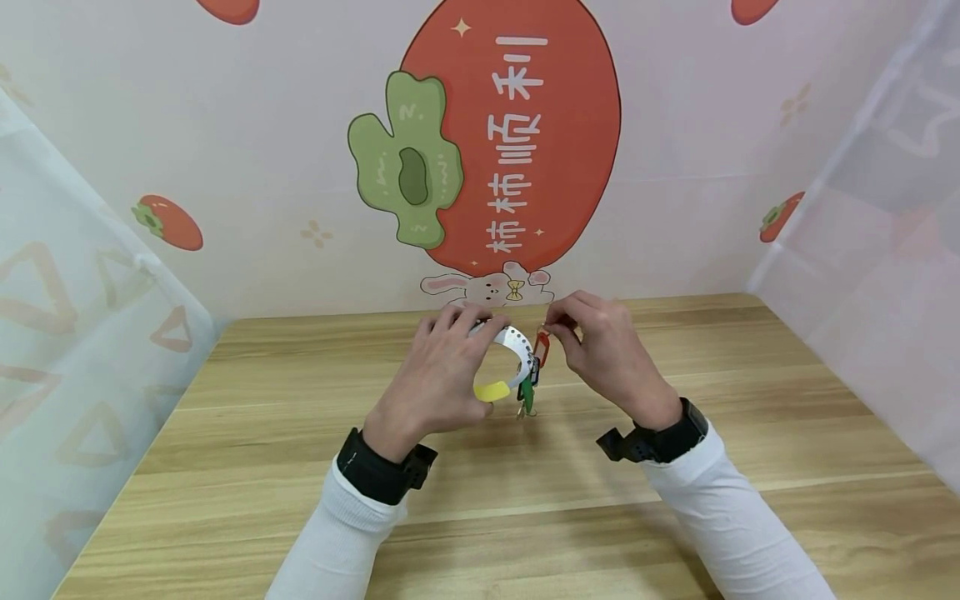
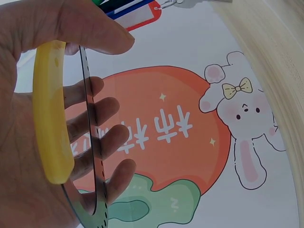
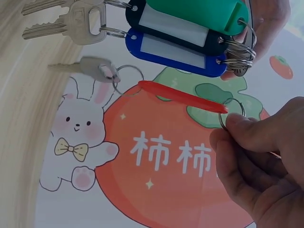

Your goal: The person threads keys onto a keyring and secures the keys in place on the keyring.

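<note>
My left hand [image 1: 442,371] grips a flat metal key hoop [image 1: 519,346] with holes along its rim and a yellow handle [image 2: 49,114], held above the table. From the hoop's right side hang a green key tag [image 3: 204,14], a black key tag [image 3: 173,33] and a blue key tag [image 3: 173,54] on split rings, with silver keys [image 3: 80,23] at their far ends. Just right of these, my right hand [image 1: 607,354] pinches the small split ring [image 3: 232,114] of a red key tag [image 3: 183,96] between thumb and forefinger. A key [image 3: 92,68] dangles from the red tag's other end.
The wooden table [image 1: 300,467] runs beneath both hands. Behind it stands a printed backdrop [image 1: 675,167] with a large persimmon and a rabbit. White patterned curtains [image 1: 90,333] close off the sides.
</note>
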Demonstrator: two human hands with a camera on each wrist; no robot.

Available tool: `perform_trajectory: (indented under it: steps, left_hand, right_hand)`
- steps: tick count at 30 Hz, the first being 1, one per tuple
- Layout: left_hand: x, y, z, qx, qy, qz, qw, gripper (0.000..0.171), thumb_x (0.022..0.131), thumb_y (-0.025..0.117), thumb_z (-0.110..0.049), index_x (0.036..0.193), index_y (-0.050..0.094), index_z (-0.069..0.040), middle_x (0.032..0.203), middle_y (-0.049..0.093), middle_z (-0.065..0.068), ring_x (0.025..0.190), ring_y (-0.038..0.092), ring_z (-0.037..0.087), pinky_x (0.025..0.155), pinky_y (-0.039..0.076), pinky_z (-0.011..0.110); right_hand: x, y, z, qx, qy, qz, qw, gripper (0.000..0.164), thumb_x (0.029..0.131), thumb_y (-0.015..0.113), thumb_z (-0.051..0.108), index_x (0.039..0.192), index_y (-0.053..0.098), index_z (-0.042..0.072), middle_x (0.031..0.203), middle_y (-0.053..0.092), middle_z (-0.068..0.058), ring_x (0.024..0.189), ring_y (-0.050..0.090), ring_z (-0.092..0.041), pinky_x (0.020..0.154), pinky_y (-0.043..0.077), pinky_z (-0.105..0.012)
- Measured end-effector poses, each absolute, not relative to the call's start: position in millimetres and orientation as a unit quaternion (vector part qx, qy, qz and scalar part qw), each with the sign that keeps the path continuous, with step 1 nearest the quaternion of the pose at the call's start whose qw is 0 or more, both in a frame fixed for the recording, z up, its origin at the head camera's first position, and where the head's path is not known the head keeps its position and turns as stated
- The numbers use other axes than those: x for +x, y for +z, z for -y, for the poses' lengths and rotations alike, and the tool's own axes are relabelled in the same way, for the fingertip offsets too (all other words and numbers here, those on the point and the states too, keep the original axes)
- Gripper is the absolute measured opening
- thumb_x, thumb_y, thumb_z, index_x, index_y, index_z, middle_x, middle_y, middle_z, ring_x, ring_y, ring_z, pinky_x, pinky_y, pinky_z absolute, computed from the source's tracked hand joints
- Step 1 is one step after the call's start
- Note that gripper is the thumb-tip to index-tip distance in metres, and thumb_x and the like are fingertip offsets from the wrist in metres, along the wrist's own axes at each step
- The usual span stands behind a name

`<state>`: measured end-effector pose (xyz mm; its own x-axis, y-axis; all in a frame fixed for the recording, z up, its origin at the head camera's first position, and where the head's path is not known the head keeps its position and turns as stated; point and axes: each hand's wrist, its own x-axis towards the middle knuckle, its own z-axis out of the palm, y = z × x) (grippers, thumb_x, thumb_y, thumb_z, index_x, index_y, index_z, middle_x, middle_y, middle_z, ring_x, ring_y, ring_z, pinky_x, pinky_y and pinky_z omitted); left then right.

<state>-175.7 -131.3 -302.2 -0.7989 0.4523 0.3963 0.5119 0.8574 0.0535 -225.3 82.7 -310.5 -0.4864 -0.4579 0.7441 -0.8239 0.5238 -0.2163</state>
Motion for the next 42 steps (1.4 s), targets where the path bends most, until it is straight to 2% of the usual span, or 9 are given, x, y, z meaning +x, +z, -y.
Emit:
perform_trajectory:
  steps: [13, 31, 42]
  left_hand:
    - [-176, -303, 131, -0.261, -0.078, 0.942, 0.194, 0.083, 0.054, 0.078, -0.037, 0.129, 0.047, -0.02, 0.127, 0.045, 0.001, 0.118, 0.036, 0.025, 0.095, 0.03, 0.048]
    - [-177, -304, 130, -0.269, -0.046, 0.938, 0.214, 0.084, 0.051, 0.081, -0.036, 0.127, 0.049, -0.022, 0.13, 0.044, 0.0, 0.119, 0.037, 0.026, 0.092, 0.031, 0.048]
    - [-176, -304, 129, -0.268, -0.028, 0.937, 0.222, 0.086, 0.049, 0.084, -0.037, 0.127, 0.05, -0.023, 0.133, 0.043, 0.001, 0.121, 0.036, 0.027, 0.094, 0.03, 0.048]
  right_hand:
    - [-221, -311, -78, 0.419, 0.293, 0.817, 0.266, 0.009, 0.079, 0.065, 0.002, 0.085, 0.063, 0.008, 0.082, 0.059, 0.003, 0.07, 0.053, -0.006, 0.064, 0.045, -0.019]
    - [-217, -310, -78, 0.396, 0.319, 0.833, 0.218, 0.011, 0.081, 0.063, 0.004, 0.077, 0.058, 0.013, 0.074, 0.054, 0.006, 0.064, 0.051, -0.004, 0.057, 0.043, -0.022]
    - [-215, -310, -76, 0.355, 0.345, 0.853, 0.168, 0.009, 0.081, 0.063, 0.005, 0.08, 0.058, 0.012, 0.073, 0.056, 0.005, 0.062, 0.053, -0.007, 0.056, 0.044, -0.023]
